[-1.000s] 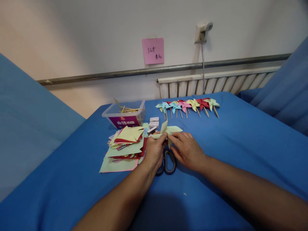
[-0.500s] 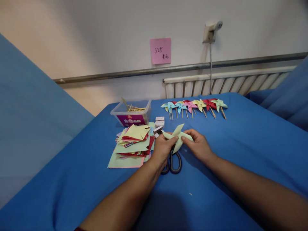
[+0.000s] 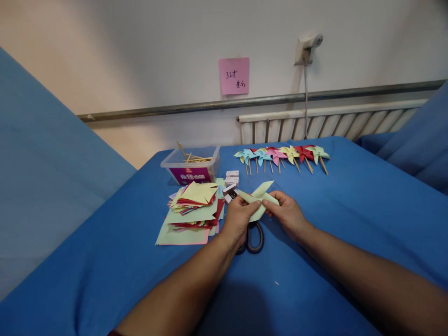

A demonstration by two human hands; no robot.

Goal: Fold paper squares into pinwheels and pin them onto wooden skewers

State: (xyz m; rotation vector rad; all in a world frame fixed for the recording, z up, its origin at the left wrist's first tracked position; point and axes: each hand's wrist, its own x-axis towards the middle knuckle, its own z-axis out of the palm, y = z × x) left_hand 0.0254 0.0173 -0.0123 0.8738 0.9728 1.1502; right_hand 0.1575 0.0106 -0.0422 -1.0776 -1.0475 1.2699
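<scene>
A pale green paper pinwheel [image 3: 261, 191] with folded blades is held between both hands above the table. My left hand [image 3: 240, 214] grips it from the left, thumb pressed near its centre. From the right, my right hand [image 3: 287, 212] pinches it, its thumb close to the other thumb. Black-handled scissors [image 3: 256, 238] lie beneath the hands; their blades are hidden. Just beyond my left hand sits a small opened box [image 3: 230, 192], and behind it are small white boxes [image 3: 232, 177].
Stacked coloured paper pieces [image 3: 192, 210] lie at the left. Behind them stands a clear plastic tub [image 3: 191, 163] of wooden sticks. Several finished pinwheels [image 3: 280, 155] line the back of the blue-covered table [image 3: 315, 280]. A white paper scrap [image 3: 276, 283] lies in front.
The pinwheel has turned slightly between my fingers, its upper blade now leaning further right. Both thumbs have come closer together at its centre.
</scene>
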